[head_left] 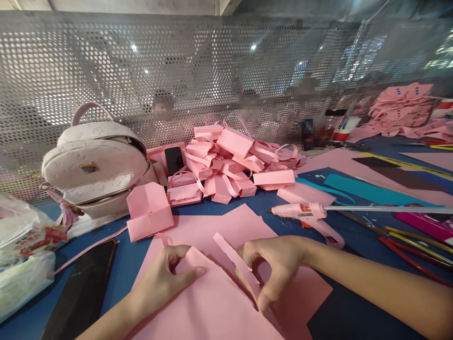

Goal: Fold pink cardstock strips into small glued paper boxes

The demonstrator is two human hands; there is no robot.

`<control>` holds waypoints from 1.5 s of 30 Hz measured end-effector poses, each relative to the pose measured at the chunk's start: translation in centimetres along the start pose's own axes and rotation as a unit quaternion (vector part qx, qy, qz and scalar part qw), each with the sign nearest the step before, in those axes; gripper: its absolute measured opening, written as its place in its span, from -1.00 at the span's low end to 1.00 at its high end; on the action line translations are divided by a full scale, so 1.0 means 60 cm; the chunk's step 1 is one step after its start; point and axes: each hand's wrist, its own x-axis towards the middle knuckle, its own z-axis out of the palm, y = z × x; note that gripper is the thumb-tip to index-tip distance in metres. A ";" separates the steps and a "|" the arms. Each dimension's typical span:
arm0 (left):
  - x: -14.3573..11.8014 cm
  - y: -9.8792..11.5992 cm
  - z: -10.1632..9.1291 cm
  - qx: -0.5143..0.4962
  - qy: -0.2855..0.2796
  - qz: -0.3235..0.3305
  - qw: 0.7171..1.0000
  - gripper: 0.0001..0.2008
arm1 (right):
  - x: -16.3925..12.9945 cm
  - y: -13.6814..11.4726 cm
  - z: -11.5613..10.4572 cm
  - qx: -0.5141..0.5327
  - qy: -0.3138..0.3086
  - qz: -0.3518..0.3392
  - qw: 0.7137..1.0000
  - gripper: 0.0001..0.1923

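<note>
My left hand is closed on the upper left part of a pink paper sheet, thumb on top and fingers beneath. In my right hand a narrow pink paper strip is pinched between thumb and fingers. The strip's edge looks ragged, and it runs along the sheet's right edge, parted from it at the upper end. Whether its lower end is still joined, I cannot tell. More pink paper lies under both hands. Just beyond them, a folded pink paper box stands to the left and a pink glue gun lies to the right.
Behind is a heap of small pink paper bags beside a white backpack. A dark phone and plastic bags lie left. Scissors and teal paper lie right. A perforated metal screen closes off the back.
</note>
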 end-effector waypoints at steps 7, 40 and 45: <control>0.002 0.010 0.003 0.013 -0.007 -0.004 1.000 -0.76 | 0.017 0.004 0.008 -0.050 0.025 -0.049 0.997 -0.56; 0.056 0.064 -0.052 0.155 0.161 0.160 0.961 -0.62 | -0.060 -0.174 0.090 -0.464 0.328 0.019 0.823 -0.81; 0.004 0.074 -0.100 0.289 0.130 0.204 0.926 -0.64 | -0.063 -0.099 0.098 -0.421 0.249 0.076 0.869 -0.75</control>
